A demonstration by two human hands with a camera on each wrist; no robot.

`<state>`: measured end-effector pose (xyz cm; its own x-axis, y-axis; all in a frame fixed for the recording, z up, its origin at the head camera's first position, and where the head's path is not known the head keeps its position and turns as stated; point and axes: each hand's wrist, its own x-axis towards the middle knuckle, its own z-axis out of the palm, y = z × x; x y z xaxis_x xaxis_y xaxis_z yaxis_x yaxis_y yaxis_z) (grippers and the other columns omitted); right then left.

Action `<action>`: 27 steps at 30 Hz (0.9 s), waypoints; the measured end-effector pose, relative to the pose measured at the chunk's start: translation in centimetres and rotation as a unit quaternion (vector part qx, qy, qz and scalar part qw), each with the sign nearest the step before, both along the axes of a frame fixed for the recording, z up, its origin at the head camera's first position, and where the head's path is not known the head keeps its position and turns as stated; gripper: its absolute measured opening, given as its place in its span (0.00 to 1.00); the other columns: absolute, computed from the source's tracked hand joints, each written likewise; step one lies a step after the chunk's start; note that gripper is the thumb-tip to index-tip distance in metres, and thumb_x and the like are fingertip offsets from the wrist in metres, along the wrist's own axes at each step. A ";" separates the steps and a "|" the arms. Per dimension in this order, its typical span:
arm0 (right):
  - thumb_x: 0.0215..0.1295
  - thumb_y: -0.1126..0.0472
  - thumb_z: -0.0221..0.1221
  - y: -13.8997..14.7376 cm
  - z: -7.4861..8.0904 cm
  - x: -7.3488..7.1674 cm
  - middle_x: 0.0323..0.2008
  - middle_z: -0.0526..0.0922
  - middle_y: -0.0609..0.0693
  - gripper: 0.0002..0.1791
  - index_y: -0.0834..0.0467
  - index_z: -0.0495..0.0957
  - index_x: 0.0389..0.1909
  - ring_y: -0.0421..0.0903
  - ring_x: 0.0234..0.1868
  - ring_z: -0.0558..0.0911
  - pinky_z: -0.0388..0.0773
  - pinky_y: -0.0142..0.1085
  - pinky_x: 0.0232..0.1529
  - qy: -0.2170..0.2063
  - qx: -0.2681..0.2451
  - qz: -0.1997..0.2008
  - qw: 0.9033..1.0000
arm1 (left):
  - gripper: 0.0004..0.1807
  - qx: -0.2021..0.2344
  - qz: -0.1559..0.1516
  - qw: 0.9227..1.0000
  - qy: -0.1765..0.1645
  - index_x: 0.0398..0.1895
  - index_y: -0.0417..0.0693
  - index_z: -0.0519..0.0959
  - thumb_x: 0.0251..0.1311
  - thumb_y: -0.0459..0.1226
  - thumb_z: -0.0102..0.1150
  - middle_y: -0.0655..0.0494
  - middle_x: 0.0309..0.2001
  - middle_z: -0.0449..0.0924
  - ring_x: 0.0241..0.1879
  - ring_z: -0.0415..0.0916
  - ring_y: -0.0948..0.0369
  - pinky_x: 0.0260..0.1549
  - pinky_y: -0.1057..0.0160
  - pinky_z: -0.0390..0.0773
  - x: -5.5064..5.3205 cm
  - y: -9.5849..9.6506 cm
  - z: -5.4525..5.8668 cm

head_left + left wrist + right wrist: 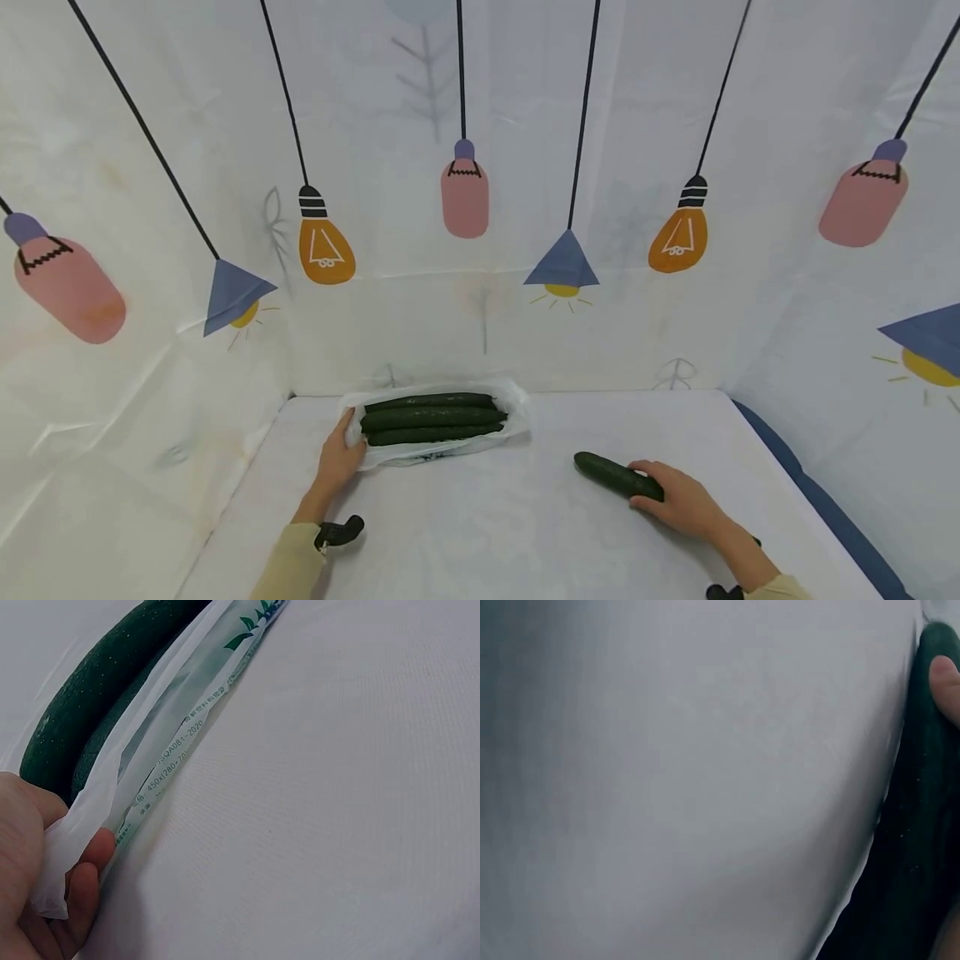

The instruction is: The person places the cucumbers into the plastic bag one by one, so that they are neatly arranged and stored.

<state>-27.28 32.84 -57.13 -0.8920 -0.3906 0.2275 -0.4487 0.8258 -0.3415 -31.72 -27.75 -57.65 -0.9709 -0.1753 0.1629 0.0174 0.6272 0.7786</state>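
Note:
At the back left of the table, a white plastic bag (442, 454) lies with its mouth spread, showing several dark green cucumbers (435, 418) side by side. My left hand (341, 454) grips the bag's left end; in the left wrist view, the fingers (84, 896) curl round the bunched plastic (60, 870). Green print runs along the bag's edge there. To the right, my right hand (678, 500) holds a single cucumber (611, 473) by its near end, its other end pointing toward the bag. The right wrist view has the thumb (946, 686) lying along that cucumber (907, 810).
A white cloth covers the table (480, 533). White sheeting printed with hanging lamps (562, 262) rises behind and at both sides. Dark blue fabric (817, 500) runs along the table's right edge. Black straps (339, 532) sit at the wrists.

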 end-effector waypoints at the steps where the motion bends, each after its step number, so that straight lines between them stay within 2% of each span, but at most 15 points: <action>1: 0.58 0.38 0.63 -0.1 0.0 0.0 0.52 0.81 0.48 0.32 0.53 0.77 0.57 0.51 0.51 0.81 0.77 0.50 0.48 0.006 0.000 -0.003 1.000 | 0.39 -0.001 0.000 1.000 0.000 0.76 0.42 0.51 0.61 0.30 0.51 0.28 0.70 0.54 0.68 0.53 0.35 0.62 0.38 0.58 0.0 0.0 0.0; 4: 0.60 0.40 0.63 -0.5 0.1 0.0 0.52 0.82 0.50 0.31 0.54 0.75 0.59 0.50 0.49 0.81 0.78 0.49 0.45 0.020 -0.002 -0.011 1.000 | 0.39 0.002 -0.003 1.000 -0.004 0.76 0.43 0.50 0.62 0.30 0.50 0.29 0.70 0.53 0.68 0.52 0.36 0.62 0.38 0.57 0.0 0.0 0.0; 9: 0.65 0.41 0.58 -1.3 1.0 0.1 0.52 0.81 0.49 0.30 0.53 0.73 0.62 0.42 0.44 0.81 0.77 0.42 0.39 0.011 -0.021 -0.017 1.000 | 0.39 0.002 0.000 1.000 -0.005 0.76 0.42 0.50 0.61 0.29 0.50 0.29 0.70 0.53 0.69 0.52 0.37 0.63 0.39 0.57 0.0 -0.1 0.0; 14: 0.58 0.52 0.68 -2.5 2.4 0.3 0.52 0.81 0.48 0.31 0.55 0.73 0.61 0.41 0.44 0.79 0.78 0.43 0.40 0.016 -0.035 -0.007 0.999 | 0.40 0.002 -0.004 1.000 0.003 0.76 0.41 0.51 0.59 0.29 0.50 0.28 0.70 0.54 0.68 0.53 0.36 0.63 0.39 0.57 -0.3 -0.3 0.1; 17: 0.51 0.60 0.72 -3.3 3.2 0.2 0.45 0.81 0.44 0.33 0.53 0.73 0.59 0.38 0.39 0.79 0.78 0.40 0.37 0.029 -0.047 0.006 0.998 | 0.41 0.005 -0.006 1.000 0.002 0.76 0.40 0.51 0.57 0.28 0.51 0.28 0.69 0.55 0.68 0.54 0.37 0.62 0.40 0.59 -0.5 -0.4 0.2; 21: 0.47 0.63 0.71 -4.8 4.7 -0.2 0.39 0.81 0.41 0.33 0.51 0.73 0.58 0.35 0.33 0.77 0.77 0.36 0.32 0.059 -0.068 0.030 0.995 | 0.42 0.006 -0.004 1.000 -0.002 0.75 0.38 0.51 0.54 0.27 0.51 0.27 0.69 0.55 0.66 0.57 0.36 0.59 0.39 0.61 -0.6 -0.3 0.5; 27: 0.49 0.60 0.73 -7.4 7.2 -0.7 0.48 0.81 0.42 0.33 0.50 0.76 0.59 0.38 0.41 0.79 0.79 0.40 0.39 0.096 -0.054 0.079 0.991 | 0.42 -0.002 -0.001 1.000 0.002 0.74 0.34 0.51 0.53 0.26 0.52 0.25 0.67 0.56 0.65 0.57 0.35 0.60 0.38 0.60 -0.8 0.0 0.9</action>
